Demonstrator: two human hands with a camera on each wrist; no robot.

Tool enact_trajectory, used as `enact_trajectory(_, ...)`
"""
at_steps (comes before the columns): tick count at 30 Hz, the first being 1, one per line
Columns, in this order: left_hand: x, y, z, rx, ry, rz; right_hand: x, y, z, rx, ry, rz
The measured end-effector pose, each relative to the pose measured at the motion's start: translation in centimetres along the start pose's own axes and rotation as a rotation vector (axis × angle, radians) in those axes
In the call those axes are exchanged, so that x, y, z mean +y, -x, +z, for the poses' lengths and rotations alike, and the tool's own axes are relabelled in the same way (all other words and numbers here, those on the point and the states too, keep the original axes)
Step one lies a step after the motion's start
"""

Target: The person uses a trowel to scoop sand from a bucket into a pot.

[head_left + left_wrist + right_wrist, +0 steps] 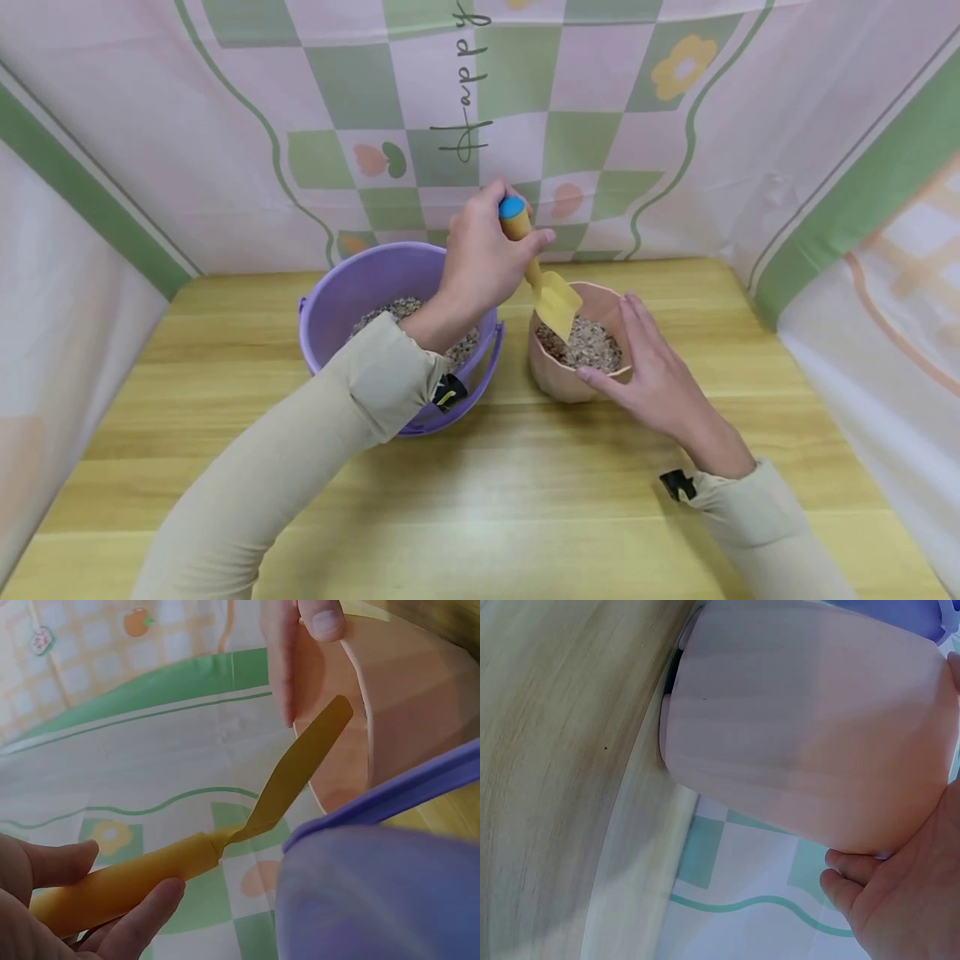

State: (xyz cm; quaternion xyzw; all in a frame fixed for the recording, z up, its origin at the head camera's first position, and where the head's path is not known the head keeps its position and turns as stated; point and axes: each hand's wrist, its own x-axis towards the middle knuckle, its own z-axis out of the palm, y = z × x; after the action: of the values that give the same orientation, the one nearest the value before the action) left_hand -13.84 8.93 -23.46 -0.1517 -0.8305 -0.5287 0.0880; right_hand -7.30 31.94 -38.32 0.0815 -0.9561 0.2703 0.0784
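My left hand (486,250) grips the yellow handle of a small toy shovel (557,305) with a blue end cap. Its bare yellow blade slants down over the mouth of a peach plant pot (558,385); the left wrist view shows the blade (304,765) at the pot's opening. Greyish-brown grit (592,346) lies inside the pot. On the pot's right side, my right hand (660,379) holds the rim, thumb at the near edge and fingers along the far right. In the right wrist view some fingers (847,889) show beside the pot wall (802,727).
Left of the pot stands a purple bucket (322,312) holding similar grit (401,308), its handle lowered toward the near right. My left forearm crosses over it. Both containers stand on a wooden table (480,517), with a patterned cloth (517,75) behind.
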Motion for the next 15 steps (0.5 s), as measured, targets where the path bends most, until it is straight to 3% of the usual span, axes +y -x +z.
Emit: enact_trajectory(15,-0.3,0.0,-1.8,-0.028,0.101,0.025,-0.1,0.0,0.1,-0.008,-0.004,0.002)
